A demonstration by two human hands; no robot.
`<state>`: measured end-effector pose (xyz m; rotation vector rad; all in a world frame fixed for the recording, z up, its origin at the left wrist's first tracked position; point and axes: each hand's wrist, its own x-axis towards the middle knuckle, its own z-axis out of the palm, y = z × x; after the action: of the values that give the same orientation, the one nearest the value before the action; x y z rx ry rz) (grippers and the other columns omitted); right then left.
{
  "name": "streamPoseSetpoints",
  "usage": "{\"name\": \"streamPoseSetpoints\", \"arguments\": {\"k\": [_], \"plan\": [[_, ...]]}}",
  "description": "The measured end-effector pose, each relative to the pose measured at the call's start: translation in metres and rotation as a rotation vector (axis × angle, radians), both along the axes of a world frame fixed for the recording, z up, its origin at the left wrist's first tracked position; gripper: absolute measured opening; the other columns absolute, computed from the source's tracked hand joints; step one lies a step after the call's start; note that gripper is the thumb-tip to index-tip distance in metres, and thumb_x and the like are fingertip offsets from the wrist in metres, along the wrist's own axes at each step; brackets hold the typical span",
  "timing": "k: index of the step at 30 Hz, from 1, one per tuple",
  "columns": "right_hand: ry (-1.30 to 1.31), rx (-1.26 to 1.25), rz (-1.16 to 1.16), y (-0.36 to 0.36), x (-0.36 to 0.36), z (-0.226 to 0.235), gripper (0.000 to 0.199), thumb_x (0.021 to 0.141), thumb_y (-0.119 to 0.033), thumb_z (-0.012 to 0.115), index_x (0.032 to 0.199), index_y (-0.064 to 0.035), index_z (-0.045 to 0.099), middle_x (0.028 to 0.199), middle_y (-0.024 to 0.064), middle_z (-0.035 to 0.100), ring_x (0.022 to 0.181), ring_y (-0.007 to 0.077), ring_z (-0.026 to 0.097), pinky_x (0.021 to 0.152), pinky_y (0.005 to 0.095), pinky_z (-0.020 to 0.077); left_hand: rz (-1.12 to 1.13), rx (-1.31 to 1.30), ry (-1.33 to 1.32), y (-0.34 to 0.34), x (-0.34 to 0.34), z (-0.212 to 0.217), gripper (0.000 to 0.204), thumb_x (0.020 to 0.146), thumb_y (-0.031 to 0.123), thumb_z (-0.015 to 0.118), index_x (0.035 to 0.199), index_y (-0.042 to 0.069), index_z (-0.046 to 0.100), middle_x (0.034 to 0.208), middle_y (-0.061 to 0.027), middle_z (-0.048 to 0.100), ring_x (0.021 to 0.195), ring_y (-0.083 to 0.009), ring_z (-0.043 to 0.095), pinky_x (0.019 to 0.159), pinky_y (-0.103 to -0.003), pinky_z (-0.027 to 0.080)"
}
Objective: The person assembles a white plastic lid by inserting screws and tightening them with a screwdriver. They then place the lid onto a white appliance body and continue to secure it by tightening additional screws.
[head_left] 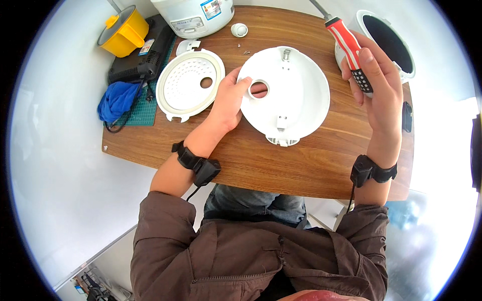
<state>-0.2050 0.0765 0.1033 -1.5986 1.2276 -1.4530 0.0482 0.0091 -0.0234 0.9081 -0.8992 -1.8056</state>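
My left hand (232,99) grips the left edge of a round white plastic lid shell (304,95), with the thumb on top near its round hole. Fingers of that hand show through the hole. The shell's hollow side faces up, with a metal clip at the far edge and a hinge-like tab at the near edge. Raised on the right, my right hand (380,83) is closed around a screwdriver (345,44) with a red-and-white striped handle and a dark starred end. Its shaft points up and away to the left, apart from the shell; the tip is out of view.
Left of the shell lies a white perforated inner lid (183,85). Behind are a small white cap (239,30), loose screws (246,52) and a white rice cooker (193,12). A dark-lined white pot (354,22) stands far right. Blue cloth (118,102) and a yellow container (124,35) sit left.
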Motion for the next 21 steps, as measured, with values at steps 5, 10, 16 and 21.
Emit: {"name": "streamPoseSetpoints", "arguments": {"k": [5,10,16,21], "plan": [[0.034,0.033,0.028,0.000,0.004,-0.002,0.046,0.108,-0.033,0.053,0.138,0.0003,0.062,0.079,0.0045,0.064,0.050,0.0035,0.044,0.046,0.0181,0.0322,-0.039,-0.583,-0.614,-0.018,0.004,-0.022,0.043,0.104,0.014,0.055,0.143,-0.005,0.052,0.130,-0.0165,0.066,0.118,-0.0199,0.065,0.100,-0.034,0.054],[0.049,0.060,0.060,-0.001,0.002,-0.005,0.042,0.107,-0.032,0.057,0.135,-0.0019,0.063,0.079,0.0014,0.064,0.051,0.0013,0.043,0.045,0.0182,0.0319,-0.032,-0.607,-0.635,-0.036,0.003,-0.017,0.044,0.103,0.016,0.057,0.143,-0.003,0.053,0.131,-0.0175,0.067,0.117,-0.0250,0.065,0.101,-0.036,0.050],[0.075,0.040,0.042,0.001,0.004,-0.005,0.042,0.105,-0.031,0.061,0.136,-0.0018,0.063,0.079,-0.0001,0.065,0.053,0.0000,0.044,0.045,0.0174,0.0340,0.068,-0.785,-0.897,-0.067,0.030,0.008,0.027,0.102,0.010,0.057,0.127,0.001,0.063,0.117,-0.0128,0.071,0.108,-0.0224,0.067,0.095,-0.034,0.053],[0.069,0.047,0.051,0.001,0.000,-0.001,0.043,0.104,-0.031,0.062,0.136,-0.0019,0.063,0.079,0.0001,0.066,0.053,0.0000,0.045,0.046,0.0175,0.0352,0.034,-1.118,-1.403,-0.102,0.029,0.013,0.026,0.095,0.007,0.061,0.119,0.007,0.071,0.109,-0.0136,0.070,0.101,-0.0327,0.068,0.089,-0.042,0.054]]}}
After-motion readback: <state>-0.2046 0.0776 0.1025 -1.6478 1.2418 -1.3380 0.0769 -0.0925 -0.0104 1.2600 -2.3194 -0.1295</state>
